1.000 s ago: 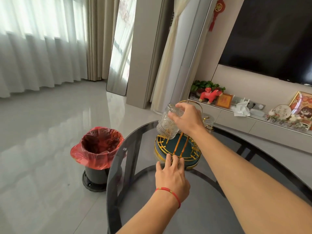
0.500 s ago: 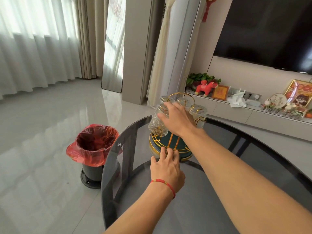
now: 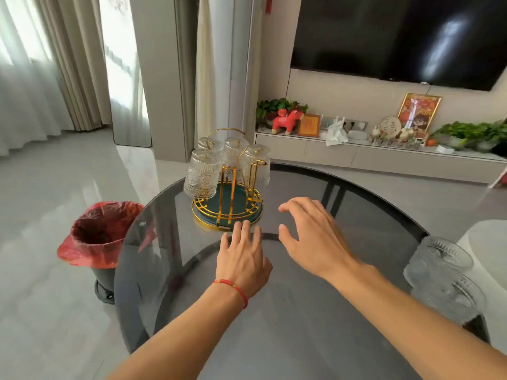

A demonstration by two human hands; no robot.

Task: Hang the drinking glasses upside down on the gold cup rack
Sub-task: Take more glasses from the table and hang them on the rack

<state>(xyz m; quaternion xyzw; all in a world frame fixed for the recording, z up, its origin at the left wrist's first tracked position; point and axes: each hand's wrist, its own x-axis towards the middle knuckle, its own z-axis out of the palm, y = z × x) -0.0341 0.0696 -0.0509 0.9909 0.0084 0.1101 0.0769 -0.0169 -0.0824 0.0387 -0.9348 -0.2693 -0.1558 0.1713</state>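
Nearest, at four o'clock, two stacked glasses (image 3: 443, 281) waiting on the glass table (image 3: 301, 338), then left hand (image 3: 242, 259) flat and empty, fingertips touching the rack's base, right hand (image 3: 315, 239) spread, empty, and farthest, at twelve o'clock, four hung glasses (image 3: 203, 172) upside down on the gold cup rack (image 3: 227, 207)

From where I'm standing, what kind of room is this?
Most likely a home living room: a big TV hangs on the wall above a low console with plants and framed pictures, long curtains cover the window, and a round glass table holds a cup rack.
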